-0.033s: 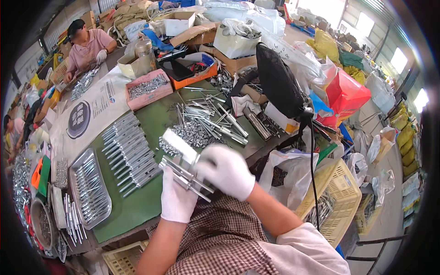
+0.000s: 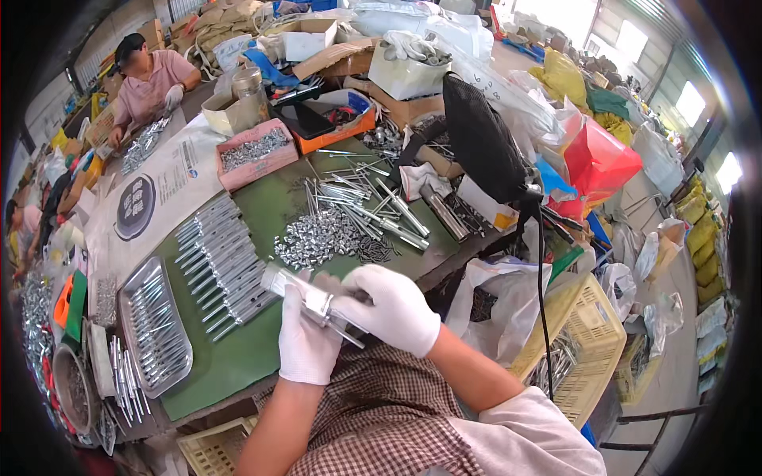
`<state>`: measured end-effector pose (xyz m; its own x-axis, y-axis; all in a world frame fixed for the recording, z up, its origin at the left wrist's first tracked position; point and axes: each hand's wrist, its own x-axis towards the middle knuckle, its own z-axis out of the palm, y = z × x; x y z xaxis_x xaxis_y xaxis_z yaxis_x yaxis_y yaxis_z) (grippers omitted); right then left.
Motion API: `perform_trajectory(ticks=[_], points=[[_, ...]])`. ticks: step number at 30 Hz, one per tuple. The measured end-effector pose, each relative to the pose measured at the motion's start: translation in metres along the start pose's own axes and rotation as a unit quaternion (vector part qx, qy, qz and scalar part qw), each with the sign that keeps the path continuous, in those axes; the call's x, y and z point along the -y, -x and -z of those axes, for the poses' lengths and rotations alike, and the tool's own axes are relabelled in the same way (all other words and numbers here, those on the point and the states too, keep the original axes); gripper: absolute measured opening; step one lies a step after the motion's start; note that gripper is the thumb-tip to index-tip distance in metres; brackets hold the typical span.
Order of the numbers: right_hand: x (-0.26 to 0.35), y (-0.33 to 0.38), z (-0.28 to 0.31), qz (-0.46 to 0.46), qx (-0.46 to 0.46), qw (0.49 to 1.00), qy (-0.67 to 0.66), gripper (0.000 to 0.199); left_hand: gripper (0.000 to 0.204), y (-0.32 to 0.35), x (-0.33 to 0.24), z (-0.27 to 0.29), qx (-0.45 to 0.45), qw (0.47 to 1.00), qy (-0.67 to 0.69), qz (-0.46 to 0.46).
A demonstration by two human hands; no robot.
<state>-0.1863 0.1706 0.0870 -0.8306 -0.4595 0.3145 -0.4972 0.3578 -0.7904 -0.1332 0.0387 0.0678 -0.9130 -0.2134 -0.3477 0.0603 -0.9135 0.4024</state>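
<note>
So, containers first: there's a pink tray (image 2: 252, 156) at the far side of the green table (image 2: 238, 361) loaded with small silvery metal bits; next to it an orange box (image 2: 333, 123) with dark stuff inside that I can't make out; a shallow metal tray (image 2: 153, 327) at the near left holds a bunch of shiny rods laid lengthwise; a yellow plastic crate (image 2: 583, 337) sits on the floor to my right with more metal parts in it, and a white bag (image 2: 500, 305) hangs off the table edge between the crate and me; a round bowl (image 2: 73, 389) at the far left looks like it has tiny dark pieces in it; up top a white box (image 2: 405, 71) has gloves or rags piled on it

In hand: my left hand (image 2: 305, 345) and right hand (image 2: 389, 305), both in white gloves, are closed around a flat silver metal bracket (image 2: 305, 295) with thin rods sticking out of it, held just above the near edge of the table, over my checked apron

Around that: a row of finished metal assemblies (image 2: 225, 266) lies just left of my hands; a heap of small silver sleeves (image 2: 321, 236) sits right beyond them, with loose long pins (image 2: 373, 198) scattered past it; a black desk lamp (image 2: 480, 143) leans in over the right side; another person in a pink shirt (image 2: 151, 79) works at the far left corner
</note>
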Motion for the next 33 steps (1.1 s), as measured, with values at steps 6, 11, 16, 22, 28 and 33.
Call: perform_trajectory(ticks=[6, 11, 16, 22, 28, 33], points=[[-0.065, -0.008, 0.050, -0.084, -0.137, 0.912, 0.378, 0.022, 0.020, 0.002, -0.011, 0.021, 0.017, 0.997, 0.029, 0.069], [-0.087, -0.018, 0.047, -0.095, -0.123, 0.893, 0.422, 0.025, 0.022, 0.003, -0.005, 0.028, 0.030, 0.997, -0.005, 0.076], [-0.075, -0.026, 0.050, -0.130, -0.089, 0.904, 0.397, 0.025, 0.028, 0.009, -0.009, 0.031, 0.045, 0.996, -0.006, 0.076], [-0.074, -0.029, 0.044, -0.062, -0.030, 0.905, 0.420, 0.026, 0.035, 0.012, -0.007, 0.025, 0.038, 0.996, -0.026, 0.082], [-0.083, -0.035, 0.046, -0.048, -0.124, 0.931, 0.340, 0.028, 0.039, 0.016, -0.012, 0.031, 0.064, 0.993, -0.004, 0.100], [-0.037, -0.024, 0.073, -0.169, -0.132, 0.942, -0.256, 0.024, 0.043, 0.019, -0.013, 0.038, 0.056, 0.989, 0.030, 0.131]])
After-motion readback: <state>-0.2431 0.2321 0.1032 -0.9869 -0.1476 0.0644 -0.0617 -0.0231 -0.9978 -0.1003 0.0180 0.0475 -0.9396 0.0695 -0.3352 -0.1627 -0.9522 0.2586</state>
